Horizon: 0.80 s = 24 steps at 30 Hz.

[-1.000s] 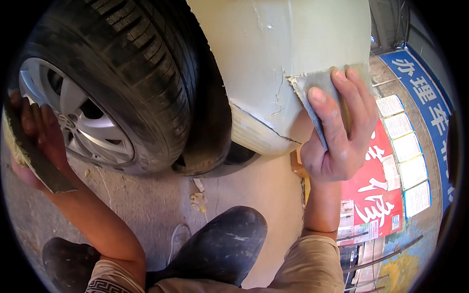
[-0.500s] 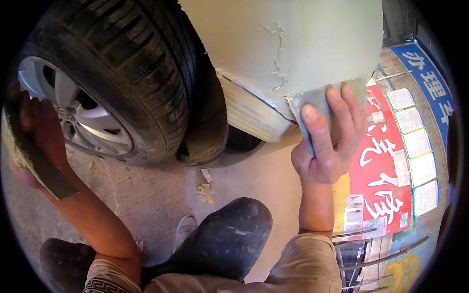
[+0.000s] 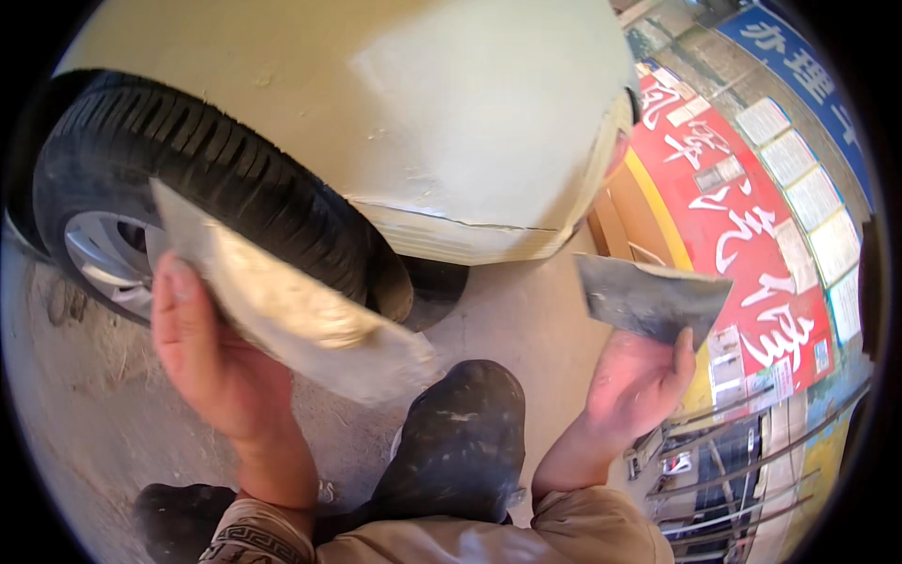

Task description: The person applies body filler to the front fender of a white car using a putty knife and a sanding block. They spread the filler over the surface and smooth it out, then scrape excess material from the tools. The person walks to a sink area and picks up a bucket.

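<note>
My left hand grips a flat filler spreader by its edge, thumb on top. A thick smear of pale yellow body filler lies along its face. My right hand holds a second, grey rectangular spreader with a light rim of filler along its upper edge; part of the grip is hidden behind it. Both spreaders are apart from the car's pale body panel, which has a smoothed look and a dark crease near its lower edge.
The car's tyre with a silver wheel stands at the left under the panel. My dark-trousered knee is in the lower middle. A red banner and several metal bars are on the right.
My right hand has drawn its spreader off the panel corner, down toward me. The left hand has come inward, turning its spreader so the filler shows. The view has shifted, showing more panel.
</note>
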Motion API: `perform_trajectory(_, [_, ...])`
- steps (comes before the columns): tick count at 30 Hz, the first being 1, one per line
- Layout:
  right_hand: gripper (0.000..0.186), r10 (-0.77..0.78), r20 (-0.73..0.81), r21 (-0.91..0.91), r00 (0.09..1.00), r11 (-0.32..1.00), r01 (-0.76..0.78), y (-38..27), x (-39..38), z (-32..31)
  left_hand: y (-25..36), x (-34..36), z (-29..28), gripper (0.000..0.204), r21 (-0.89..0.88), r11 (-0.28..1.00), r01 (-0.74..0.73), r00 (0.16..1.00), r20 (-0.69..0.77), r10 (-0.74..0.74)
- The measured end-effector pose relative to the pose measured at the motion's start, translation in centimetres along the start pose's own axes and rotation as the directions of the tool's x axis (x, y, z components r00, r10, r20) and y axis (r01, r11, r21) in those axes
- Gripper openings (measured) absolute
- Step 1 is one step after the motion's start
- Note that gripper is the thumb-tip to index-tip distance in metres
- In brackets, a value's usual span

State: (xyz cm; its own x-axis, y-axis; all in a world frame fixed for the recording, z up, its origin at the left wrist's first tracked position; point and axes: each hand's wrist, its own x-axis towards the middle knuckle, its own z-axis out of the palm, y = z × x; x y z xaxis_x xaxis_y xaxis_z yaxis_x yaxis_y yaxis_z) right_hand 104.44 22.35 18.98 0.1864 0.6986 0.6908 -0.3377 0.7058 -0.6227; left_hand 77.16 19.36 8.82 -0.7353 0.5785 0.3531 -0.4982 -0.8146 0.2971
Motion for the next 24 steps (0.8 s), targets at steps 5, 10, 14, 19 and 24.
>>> perform_trajectory(5, [0.051, 0.183, 0.319, 0.327, 0.930, 0.899, -0.289, -0.1, -2.0, 3.4, -2.1, -2.7, 1.9, 0.024, 0.072, 0.980, 0.185, 0.980, 0.057, -0.190])
perform_trajectory(10, [0.042, 0.244, 0.657, -0.079, 0.713, 0.963, -0.257, 0.1, -3.6, 5.9, -0.9, -2.9, 2.9, 0.024, 0.194, 0.972, 0.134, 0.984, 0.091, -0.154])
perform_trajectory(14, [0.030, 0.248, 0.698, -0.387, 0.672, 0.920, 0.063, 1.0, -3.3, 5.7, 0.4, -2.6, 2.6, 0.023, 0.184, 0.980, 0.070, 0.996, 0.033, -0.077])
perform_trajectory(19, [0.022, 0.297, 0.583, -0.664, 0.756, 0.711, 0.232, 0.4, -2.9, 2.4, 0.2, -1.8, 2.3, 0.023, 0.139, 0.982, -0.130, 0.992, 0.022, 0.128])
perform_trajectory(24, [0.026, 0.037, 0.231, -0.389, 0.972, 0.919, 0.058, 0.9, -5.6, 4.7, -0.2, -2.6, 2.5, 0.025, 0.270, 0.910, -0.316, 0.947, 0.040, 0.317])
